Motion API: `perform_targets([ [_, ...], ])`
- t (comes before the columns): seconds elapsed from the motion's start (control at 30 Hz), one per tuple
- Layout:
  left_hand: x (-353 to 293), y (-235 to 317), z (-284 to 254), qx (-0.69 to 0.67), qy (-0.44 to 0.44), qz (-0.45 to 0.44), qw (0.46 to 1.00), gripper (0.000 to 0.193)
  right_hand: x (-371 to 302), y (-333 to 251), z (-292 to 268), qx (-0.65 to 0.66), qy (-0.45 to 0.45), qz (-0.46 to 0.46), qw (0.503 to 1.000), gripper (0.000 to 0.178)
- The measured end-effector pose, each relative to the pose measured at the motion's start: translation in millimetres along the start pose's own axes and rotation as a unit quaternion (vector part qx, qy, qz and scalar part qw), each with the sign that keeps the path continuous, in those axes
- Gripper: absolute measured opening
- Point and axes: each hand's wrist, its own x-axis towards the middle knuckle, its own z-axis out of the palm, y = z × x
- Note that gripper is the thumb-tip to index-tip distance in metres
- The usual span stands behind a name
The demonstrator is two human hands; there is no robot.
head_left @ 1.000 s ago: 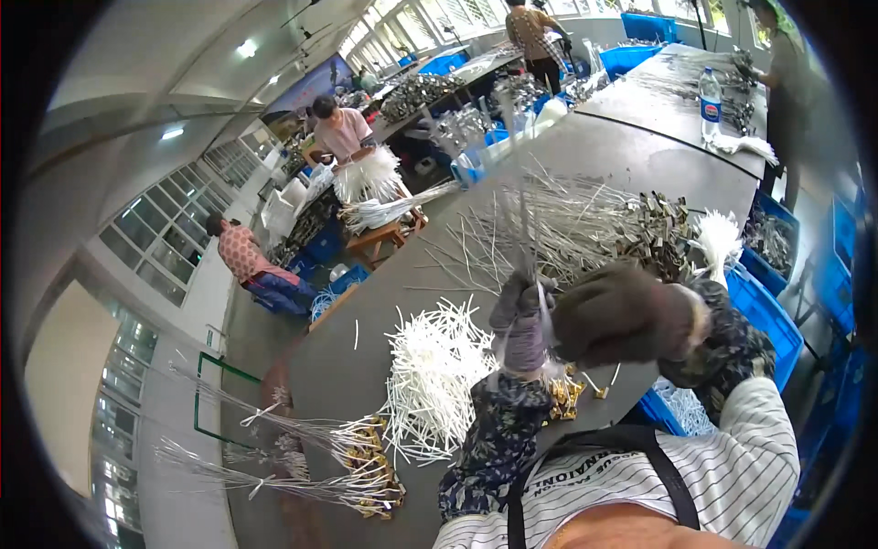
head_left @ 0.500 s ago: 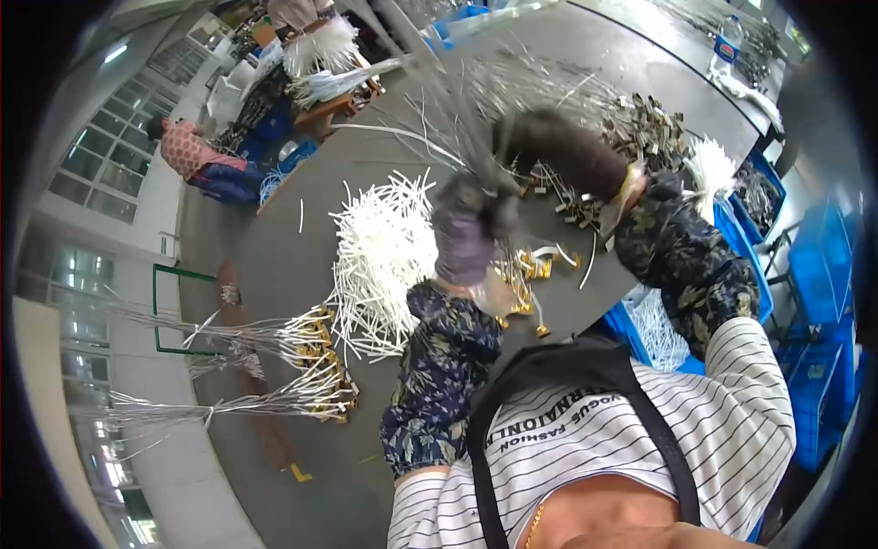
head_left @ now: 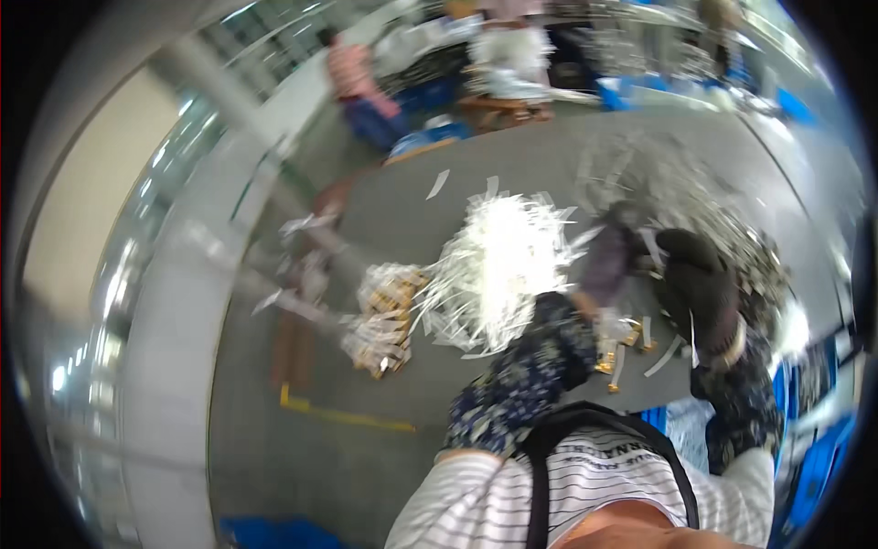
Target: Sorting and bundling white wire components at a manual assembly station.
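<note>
My left hand (head_left: 605, 261), in a dark purplish glove, is just right of a large heap of short white tubes (head_left: 503, 265). My right hand (head_left: 692, 279), in a dark brown glove, is close beside it, its fingers bent toward the left one. Motion smears the fingers of both hands, and I cannot tell what lies between them. Several yellow-ended pieces with white leads (head_left: 626, 348) lie on the table below the hands. Beyond the hands spreads a pile of thin wires with dark metal ends (head_left: 722, 215).
Wire bundles with yellow ends (head_left: 389, 316) overhang the left edge of the grey table (head_left: 402, 206). Blue crates (head_left: 814, 457) stand at the right. A seated person (head_left: 361, 87) and another person (head_left: 512, 46) are beyond the table's far side.
The view has swung, so the table sits differently. My hands have come closer together, low beside the wire pile. The long wires that rose blurred above my left hand no longer show there.
</note>
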Motion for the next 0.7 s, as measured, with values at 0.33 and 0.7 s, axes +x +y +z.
perform_targets([
  [0.33,29.2,148.3,1.8,0.056,0.154,0.123,0.979,0.016,39.6,-0.1,10.9,-0.497,0.024,-0.295,0.816,0.017],
  [0.7,25.7,149.5,-12.0,0.133,-0.057,0.086,0.986,0.021,46.5,20.1,-14.3,-0.043,-0.074,-0.123,0.989,0.008],
])
